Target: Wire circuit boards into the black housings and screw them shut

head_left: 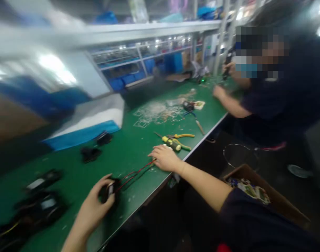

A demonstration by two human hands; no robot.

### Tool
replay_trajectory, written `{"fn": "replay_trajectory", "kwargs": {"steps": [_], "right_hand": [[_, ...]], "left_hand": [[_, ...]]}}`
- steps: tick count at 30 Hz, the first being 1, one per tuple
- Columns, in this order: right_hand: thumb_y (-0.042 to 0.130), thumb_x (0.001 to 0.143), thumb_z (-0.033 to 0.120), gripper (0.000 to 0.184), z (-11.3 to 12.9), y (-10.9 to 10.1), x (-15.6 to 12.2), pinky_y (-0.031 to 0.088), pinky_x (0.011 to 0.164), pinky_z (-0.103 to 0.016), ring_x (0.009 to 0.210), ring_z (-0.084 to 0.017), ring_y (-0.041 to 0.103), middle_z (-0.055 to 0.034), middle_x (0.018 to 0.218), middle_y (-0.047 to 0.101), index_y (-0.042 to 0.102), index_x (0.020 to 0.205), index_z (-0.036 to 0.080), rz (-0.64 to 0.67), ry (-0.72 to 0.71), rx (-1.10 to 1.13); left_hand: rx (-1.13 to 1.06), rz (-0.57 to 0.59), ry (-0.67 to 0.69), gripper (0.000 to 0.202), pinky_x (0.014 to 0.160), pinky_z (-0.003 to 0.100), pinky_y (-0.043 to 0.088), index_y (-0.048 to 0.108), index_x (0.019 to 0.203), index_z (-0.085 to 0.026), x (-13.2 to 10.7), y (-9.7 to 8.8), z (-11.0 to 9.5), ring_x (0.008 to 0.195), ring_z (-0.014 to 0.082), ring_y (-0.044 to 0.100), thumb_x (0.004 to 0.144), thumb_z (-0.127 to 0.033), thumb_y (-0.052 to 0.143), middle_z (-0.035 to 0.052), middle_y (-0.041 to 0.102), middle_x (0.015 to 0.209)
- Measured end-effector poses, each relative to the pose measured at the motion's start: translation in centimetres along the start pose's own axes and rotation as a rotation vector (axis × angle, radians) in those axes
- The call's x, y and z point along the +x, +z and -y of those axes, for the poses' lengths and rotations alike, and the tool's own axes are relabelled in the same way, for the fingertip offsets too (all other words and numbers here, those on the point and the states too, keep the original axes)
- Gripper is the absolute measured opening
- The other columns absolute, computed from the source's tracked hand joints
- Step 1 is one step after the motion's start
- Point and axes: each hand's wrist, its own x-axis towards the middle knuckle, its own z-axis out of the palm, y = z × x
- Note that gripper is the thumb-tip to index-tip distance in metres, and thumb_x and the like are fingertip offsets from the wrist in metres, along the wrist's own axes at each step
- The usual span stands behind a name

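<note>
My left hand [100, 196] is curled round a small black device [105, 193] just above the green bench. Red and black wires [133, 174] run from that device across to my right hand [165, 158]. The wires' far end passes under its fingers, which are closed over it at the bench's front edge. What else lies under that palm is mostly hidden; a bit of something white shows beside it. Just beyond the right hand lie a yellow-and-black screwdriver [171, 142] and yellow-handled pliers [184, 135].
Blurred black devices [41, 206] lie on the left of the green bench [135, 143]. A blue-and-white box [97, 115] stands behind. Clear plastic scraps [157, 113] lie farther along. At right a co-worker [285, 80] works. A carton [267, 196] of parts sits below the edge.
</note>
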Motion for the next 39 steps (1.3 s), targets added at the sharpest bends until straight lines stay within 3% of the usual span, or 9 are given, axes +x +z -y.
{"fn": "replay_trajectory", "kwargs": {"steps": [3,9,15,25,27,29,31,35,39], "right_hand": [[0.054,0.086,0.021,0.028,-0.8,1.0,-0.3,0.033,0.103,-0.039,0.121,-0.022,0.045,-0.0079,0.110,0.064,0.063,0.112,0.019,-0.023,-0.019,0.101],[0.053,0.086,0.021,0.024,-1.0,1.2,-0.9,0.034,0.102,-0.040,0.122,-0.024,0.045,-0.0070,0.111,0.063,0.064,0.107,0.020,-0.032,-0.042,0.101],[0.053,0.086,0.020,0.013,-1.2,1.1,-0.9,0.032,0.104,-0.040,0.123,-0.024,0.045,-0.0055,0.106,0.064,0.063,0.094,0.020,-0.033,-0.062,0.053],[0.050,0.087,0.021,0.018,-1.5,1.5,-1.0,0.030,0.107,-0.044,0.125,-0.025,0.044,-0.0053,0.110,0.063,0.064,0.099,0.021,-0.020,-0.092,0.028],[0.053,0.084,0.021,0.027,-0.5,1.1,-1.0,0.026,0.110,-0.049,0.128,-0.028,0.040,-0.0079,0.117,0.061,0.062,0.109,0.019,-0.011,-0.109,0.031],[0.057,0.080,0.024,0.043,1.5,0.5,-1.0,0.022,0.111,-0.053,0.132,-0.030,0.034,-0.0112,0.128,0.055,0.055,0.123,0.016,-0.011,-0.140,0.081],[0.058,0.079,0.025,0.054,4.4,0.0,-0.9,0.022,0.113,-0.052,0.135,-0.029,0.030,-0.0117,0.136,0.048,0.048,0.131,0.015,-0.016,-0.184,0.188],[0.049,0.085,0.017,0.047,10.5,0.6,0.2,0.032,0.111,-0.039,0.130,-0.020,0.039,-0.0081,0.137,0.048,0.047,0.131,0.019,0.030,-0.228,0.455],[0.049,0.085,0.019,0.037,13.2,3.1,1.7,0.045,0.095,-0.033,0.109,-0.020,0.056,-0.0104,0.124,0.056,0.051,0.122,0.018,0.211,-0.059,0.524]], "left_hand": [[-0.134,0.047,-0.084,0.031,0.110,0.042,0.031,0.051,0.107,-0.023,-1.5,-1.3,-1.6,0.126,0.0230,0.045,0.076,-0.028,0.055,0.0075,0.045,0.139],[-0.255,-0.034,-0.161,0.053,0.109,0.038,0.030,0.046,0.105,-0.021,-1.3,0.1,-4.0,0.126,0.0235,0.044,0.061,-0.024,0.074,0.0100,0.044,0.137],[-0.214,-0.063,-0.248,0.045,0.091,0.028,0.041,0.044,0.103,-0.022,-2.0,-0.8,-3.7,0.097,0.0155,0.056,0.065,-0.018,0.067,0.0001,0.058,0.109],[-0.355,-0.019,-0.197,0.059,0.094,0.028,0.040,0.044,0.104,-0.021,-1.5,-0.7,-4.1,0.104,0.0182,0.052,0.058,-0.032,0.080,0.0028,0.053,0.116],[-0.416,-0.051,-0.200,0.045,0.097,0.029,0.038,0.047,0.102,-0.021,-1.3,-0.3,-4.2,0.106,0.0183,0.052,0.071,-0.043,0.071,0.0037,0.053,0.117],[-0.483,-0.101,-0.207,0.029,0.101,0.031,0.035,0.051,0.100,-0.021,-1.3,0.0,-4.3,0.111,0.0180,0.050,0.088,-0.048,0.046,0.0043,0.055,0.119],[-0.561,-0.143,-0.226,0.038,0.103,0.033,0.034,0.055,0.101,-0.022,-1.2,0.1,-4.2,0.113,0.0177,0.050,0.095,-0.047,0.026,0.0045,0.056,0.121],[-0.635,-0.191,-0.286,0.044,0.101,0.033,0.039,0.056,0.106,-0.022,-1.2,0.5,-3.8,0.109,0.0174,0.053,0.095,-0.047,0.021,0.0046,0.059,0.119],[-0.554,-0.267,-0.252,0.046,0.098,0.029,0.040,0.058,0.102,-0.019,-0.9,1.1,-3.1,0.106,0.0154,0.055,0.096,-0.047,0.022,0.0047,0.061,0.111]]}}
